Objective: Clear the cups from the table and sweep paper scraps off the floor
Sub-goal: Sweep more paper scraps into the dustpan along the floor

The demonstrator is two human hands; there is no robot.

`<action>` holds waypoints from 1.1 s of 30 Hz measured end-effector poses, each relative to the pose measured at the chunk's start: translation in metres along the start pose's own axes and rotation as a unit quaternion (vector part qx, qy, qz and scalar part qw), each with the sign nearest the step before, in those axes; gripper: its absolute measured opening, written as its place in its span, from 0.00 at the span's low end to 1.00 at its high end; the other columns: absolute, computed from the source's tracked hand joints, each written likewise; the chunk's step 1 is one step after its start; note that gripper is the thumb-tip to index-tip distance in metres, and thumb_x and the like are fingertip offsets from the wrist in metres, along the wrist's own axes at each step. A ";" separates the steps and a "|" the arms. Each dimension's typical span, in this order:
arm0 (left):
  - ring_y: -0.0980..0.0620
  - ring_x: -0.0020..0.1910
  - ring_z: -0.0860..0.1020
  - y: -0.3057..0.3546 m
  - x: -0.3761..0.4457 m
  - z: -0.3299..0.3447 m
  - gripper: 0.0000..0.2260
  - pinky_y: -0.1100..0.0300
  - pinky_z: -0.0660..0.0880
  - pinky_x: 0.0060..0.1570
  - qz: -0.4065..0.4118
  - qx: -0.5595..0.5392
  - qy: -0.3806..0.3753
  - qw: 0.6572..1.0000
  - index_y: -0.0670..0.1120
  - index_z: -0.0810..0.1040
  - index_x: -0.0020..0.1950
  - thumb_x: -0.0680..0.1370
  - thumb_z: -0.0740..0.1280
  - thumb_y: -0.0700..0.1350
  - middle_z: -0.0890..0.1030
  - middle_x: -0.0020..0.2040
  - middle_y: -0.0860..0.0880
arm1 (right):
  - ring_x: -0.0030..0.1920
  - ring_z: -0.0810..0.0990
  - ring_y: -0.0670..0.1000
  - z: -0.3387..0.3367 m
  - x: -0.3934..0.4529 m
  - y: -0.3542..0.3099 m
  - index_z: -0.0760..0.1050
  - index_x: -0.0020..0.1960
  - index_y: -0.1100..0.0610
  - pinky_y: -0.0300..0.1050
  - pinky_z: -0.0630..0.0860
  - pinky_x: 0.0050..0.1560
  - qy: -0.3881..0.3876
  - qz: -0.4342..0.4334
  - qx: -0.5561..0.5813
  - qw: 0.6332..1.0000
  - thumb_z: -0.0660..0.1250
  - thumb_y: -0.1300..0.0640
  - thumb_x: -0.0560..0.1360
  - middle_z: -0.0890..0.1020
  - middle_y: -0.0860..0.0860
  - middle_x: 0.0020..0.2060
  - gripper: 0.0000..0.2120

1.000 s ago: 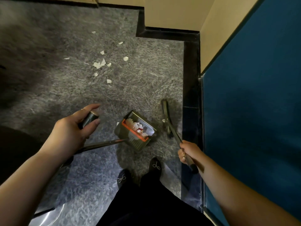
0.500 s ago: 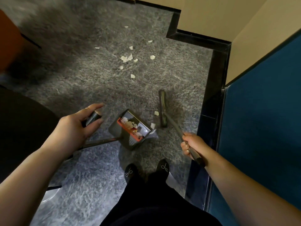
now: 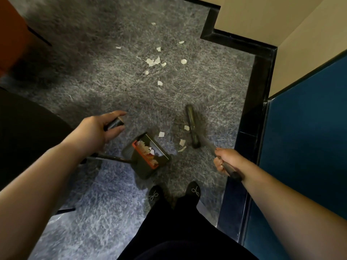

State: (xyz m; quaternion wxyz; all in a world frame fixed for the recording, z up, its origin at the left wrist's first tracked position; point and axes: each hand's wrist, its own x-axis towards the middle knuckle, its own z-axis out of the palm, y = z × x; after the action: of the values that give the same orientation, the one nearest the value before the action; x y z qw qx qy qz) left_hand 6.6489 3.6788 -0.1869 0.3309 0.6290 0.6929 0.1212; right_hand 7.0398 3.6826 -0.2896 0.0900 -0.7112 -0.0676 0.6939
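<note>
My left hand (image 3: 97, 131) grips the top of the dustpan handle (image 3: 115, 124). The dark dustpan (image 3: 148, 156), with an orange comb edge and white scraps inside, rests on the grey floor in front of my feet. My right hand (image 3: 226, 160) holds the broom handle (image 3: 231, 170). The broom head (image 3: 192, 126) lies on the floor right of the pan. Three white paper scraps (image 3: 181, 142) sit between the pan and the broom head. Further away a cluster of several scraps (image 3: 154, 61) is scattered on the floor.
A black skirting (image 3: 261, 76) borders the floor below a beige wall. A blue panel (image 3: 308, 147) stands close on the right. A dark round shape (image 3: 24, 128) fills the left edge, an orange surface (image 3: 11, 34) the upper left. My black shoes (image 3: 174, 194) stand below the dustpan.
The view has shifted, so the far scraps appear nearer. The broom head moved away from the dustpan, and a few scraps now lie between them. Both hands keep their grips.
</note>
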 end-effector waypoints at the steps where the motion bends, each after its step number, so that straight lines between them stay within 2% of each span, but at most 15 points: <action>1: 0.61 0.52 0.77 -0.004 0.006 -0.003 0.19 0.73 0.68 0.50 0.002 0.002 -0.002 1.000 0.61 0.75 0.66 0.76 0.71 0.49 0.81 0.53 0.56 | 0.16 0.63 0.45 0.004 0.002 -0.001 0.59 0.73 0.50 0.31 0.60 0.18 -0.006 0.004 -0.005 1.000 0.49 0.58 0.84 0.65 0.50 0.20 0.18; 5: 0.64 0.45 0.77 -0.013 0.022 -0.008 0.19 0.83 0.66 0.40 0.001 -0.004 -0.003 1.000 0.63 0.75 0.66 0.76 0.71 0.50 0.80 0.51 0.57 | 0.16 0.63 0.45 0.023 0.009 0.007 0.56 0.75 0.49 0.33 0.61 0.18 -0.030 0.015 -0.042 0.999 0.50 0.59 0.84 0.66 0.51 0.19 0.20; 8: 0.68 0.50 0.75 -0.018 0.020 -0.007 0.20 0.83 0.64 0.45 0.007 -0.006 -0.005 1.000 0.62 0.74 0.67 0.77 0.71 0.51 0.78 0.53 0.59 | 0.17 0.63 0.46 0.041 0.010 0.021 0.52 0.77 0.49 0.34 0.61 0.17 -0.056 0.021 -0.054 0.997 0.51 0.59 0.84 0.66 0.51 0.20 0.23; 10: 0.65 0.54 0.76 -0.022 0.015 -0.006 0.20 0.75 0.67 0.52 0.010 -0.011 -0.007 1.000 0.62 0.74 0.68 0.77 0.71 0.51 0.78 0.54 0.59 | 0.17 0.63 0.46 0.052 0.008 0.028 0.51 0.77 0.48 0.34 0.62 0.17 -0.076 0.029 -0.044 0.996 0.50 0.59 0.84 0.66 0.51 0.20 0.23; 12: 0.63 0.54 0.78 -0.026 0.008 -0.005 0.21 0.71 0.69 0.53 0.012 -0.014 -0.007 1.000 0.62 0.74 0.68 0.76 0.71 0.51 0.79 0.55 0.58 | 0.17 0.63 0.45 0.062 0.005 0.032 0.50 0.78 0.48 0.35 0.62 0.17 -0.091 0.033 -0.033 0.995 0.50 0.59 0.84 0.66 0.51 0.21 0.24; 14: 0.65 0.51 0.78 -0.031 0.003 -0.004 0.21 0.76 0.68 0.50 0.017 -0.012 -0.007 1.000 0.60 0.74 0.69 0.77 0.71 0.50 0.80 0.54 0.57 | 0.17 0.64 0.46 0.073 0.002 0.033 0.50 0.78 0.49 0.34 0.62 0.16 -0.098 0.040 -0.029 0.994 0.50 0.59 0.84 0.66 0.52 0.22 0.24; 17: 0.74 0.48 0.73 -0.037 -0.002 -0.003 0.21 0.85 0.63 0.44 0.023 -0.018 0.001 1.000 0.58 0.74 0.69 0.76 0.71 0.48 0.79 0.52 0.58 | 0.17 0.63 0.46 0.091 0.000 0.034 0.52 0.78 0.49 0.34 0.61 0.17 -0.111 0.048 -0.040 0.992 0.51 0.59 0.84 0.66 0.53 0.24 0.23; 22: 0.76 0.45 0.74 -0.045 -0.006 -0.003 0.20 0.84 0.64 0.44 0.022 -0.029 0.012 0.999 0.60 0.75 0.67 0.76 0.71 0.49 0.80 0.48 0.57 | 0.19 0.63 0.45 0.104 -0.010 0.032 0.53 0.77 0.49 0.34 0.60 0.18 -0.128 0.035 -0.078 0.988 0.51 0.60 0.84 0.65 0.52 0.27 0.23; 25: 0.72 0.46 0.76 -0.046 -0.005 -0.006 0.20 0.82 0.66 0.44 0.024 -0.044 -0.003 0.999 0.63 0.74 0.67 0.76 0.70 0.51 0.80 0.47 0.61 | 0.18 0.63 0.44 0.098 -0.019 0.028 0.55 0.77 0.49 0.34 0.61 0.17 -0.129 0.030 -0.063 0.989 0.51 0.60 0.83 0.66 0.51 0.25 0.23; 28: 0.79 0.46 0.73 -0.047 -0.005 -0.005 0.21 0.83 0.66 0.43 0.018 -0.064 -0.018 0.998 0.65 0.72 0.68 0.77 0.70 0.53 0.76 0.48 0.69 | 0.18 0.64 0.45 0.089 -0.030 0.031 0.55 0.76 0.50 0.34 0.61 0.18 -0.123 0.007 -0.058 0.991 0.52 0.60 0.83 0.68 0.51 0.22 0.23; 31: 0.73 0.53 0.74 -0.053 -0.011 -0.009 0.21 0.84 0.64 0.49 0.020 -0.073 -0.027 0.997 0.63 0.72 0.69 0.77 0.70 0.52 0.77 0.57 0.63 | 0.18 0.64 0.46 0.083 -0.033 0.038 0.55 0.77 0.50 0.34 0.61 0.19 -0.077 -0.018 -0.086 0.993 0.53 0.61 0.83 0.68 0.52 0.22 0.23; 33: 0.72 0.54 0.73 -0.058 -0.018 -0.013 0.20 0.84 0.62 0.49 0.029 -0.066 -0.021 0.997 0.63 0.73 0.67 0.76 0.71 0.51 0.78 0.58 0.61 | 0.17 0.63 0.46 0.079 -0.031 0.039 0.55 0.77 0.50 0.34 0.61 0.18 -0.058 -0.021 -0.094 0.994 0.52 0.61 0.83 0.68 0.52 0.21 0.23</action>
State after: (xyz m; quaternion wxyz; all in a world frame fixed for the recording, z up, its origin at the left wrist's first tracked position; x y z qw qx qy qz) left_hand 6.5950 3.6541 -0.2056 0.3830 0.6276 0.6579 0.1629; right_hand 6.9585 3.6408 -0.2700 0.0333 -0.6734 -0.1527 0.7226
